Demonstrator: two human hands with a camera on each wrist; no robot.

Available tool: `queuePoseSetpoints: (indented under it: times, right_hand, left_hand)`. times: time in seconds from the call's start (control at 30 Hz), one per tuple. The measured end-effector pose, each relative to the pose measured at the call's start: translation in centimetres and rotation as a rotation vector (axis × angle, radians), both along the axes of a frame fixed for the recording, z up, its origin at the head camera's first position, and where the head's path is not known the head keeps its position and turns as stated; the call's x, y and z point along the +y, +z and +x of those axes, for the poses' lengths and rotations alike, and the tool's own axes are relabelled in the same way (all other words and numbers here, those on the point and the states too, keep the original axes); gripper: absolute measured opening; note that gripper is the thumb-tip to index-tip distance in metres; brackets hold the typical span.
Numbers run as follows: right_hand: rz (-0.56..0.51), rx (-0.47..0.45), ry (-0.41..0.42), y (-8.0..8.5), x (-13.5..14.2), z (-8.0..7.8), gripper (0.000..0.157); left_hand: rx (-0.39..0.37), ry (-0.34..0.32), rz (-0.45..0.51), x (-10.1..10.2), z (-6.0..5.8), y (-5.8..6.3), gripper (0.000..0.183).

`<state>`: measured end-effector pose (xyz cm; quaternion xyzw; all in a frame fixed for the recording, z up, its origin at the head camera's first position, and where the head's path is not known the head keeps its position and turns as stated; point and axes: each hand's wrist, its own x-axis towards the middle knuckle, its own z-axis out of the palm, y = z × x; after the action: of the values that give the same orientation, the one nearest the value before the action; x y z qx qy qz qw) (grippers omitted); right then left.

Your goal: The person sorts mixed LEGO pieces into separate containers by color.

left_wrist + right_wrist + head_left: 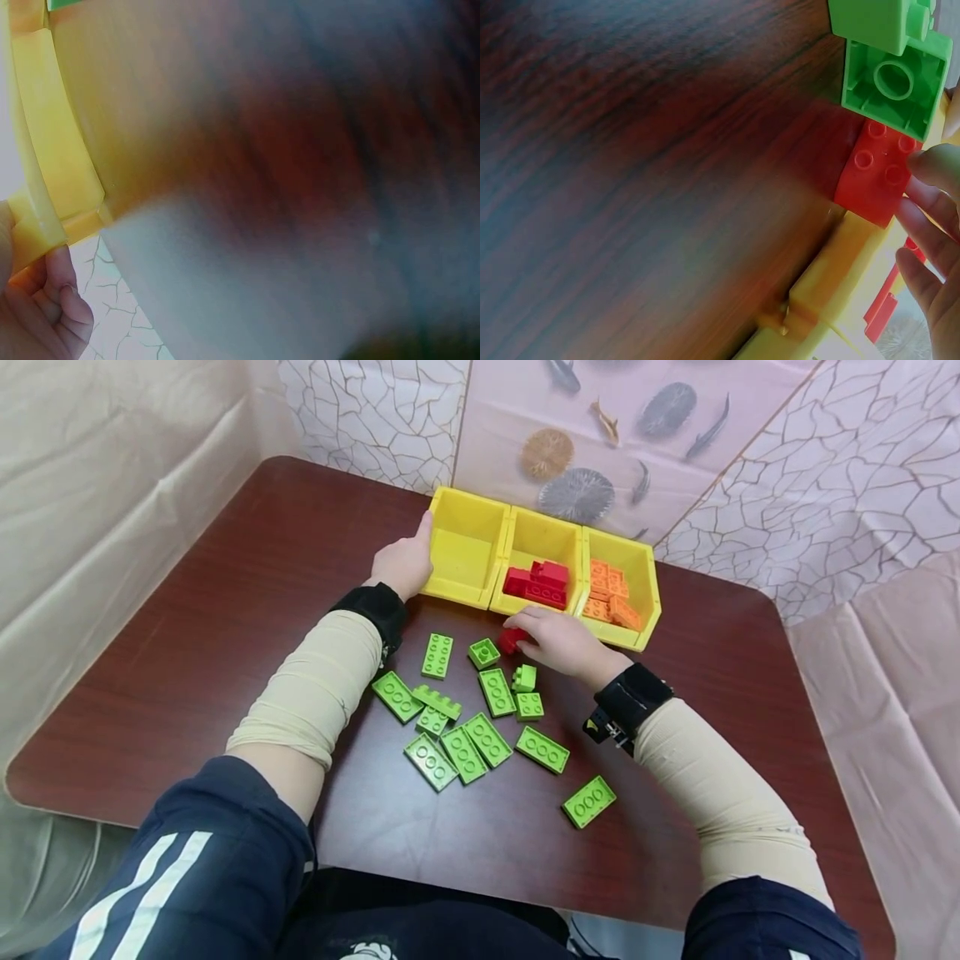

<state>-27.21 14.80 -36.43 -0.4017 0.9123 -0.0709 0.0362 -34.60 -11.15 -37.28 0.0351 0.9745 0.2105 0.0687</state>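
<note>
My left hand (402,562) grips the left end wall of a yellow three-compartment bin (462,560). In the left wrist view, the thumb lies on one side of the bin's corner and the curled fingers on the other. A red toy building brick (510,641) is pinched by my right hand (564,642), just in front of the middle compartment. The right wrist view shows the brick's studs, with a hollow green brick (892,81) right beside it. Several red bricks (542,583) lie in the middle compartment and several orange bricks (609,589) in the right one.
Several green bricks (540,749) lie scattered on the brown table (225,568) between my forearms, some overlapping or tilted. A lone green brick (588,802) lies nearer the front edge. Behind the bin stands a patterned cloth wall (375,427).
</note>
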Motion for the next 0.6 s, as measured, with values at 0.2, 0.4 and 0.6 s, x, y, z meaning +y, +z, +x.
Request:
queuePoseSetpoints:
  times: [0.2, 0.4, 0.6]
  right_hand:
    - [-0.007, 0.011, 0.010, 0.0, 0.2, 0.0, 0.029]
    - [-0.020, 0.000, 0.023, 0.4, 0.3, 0.0, 0.029]
    - [-0.078, 0.010, 0.029, 2.0, 1.0, -0.5, 0.031]
  left_hand:
    - [-0.002, 0.006, -0.018, -0.1, -0.2, -0.1, 0.068]
    - [-0.004, 0.010, -0.018, -0.3, -0.5, -0.4, 0.067]
    - [-0.004, 0.000, -0.021, -0.1, -0.6, -0.5, 0.068]
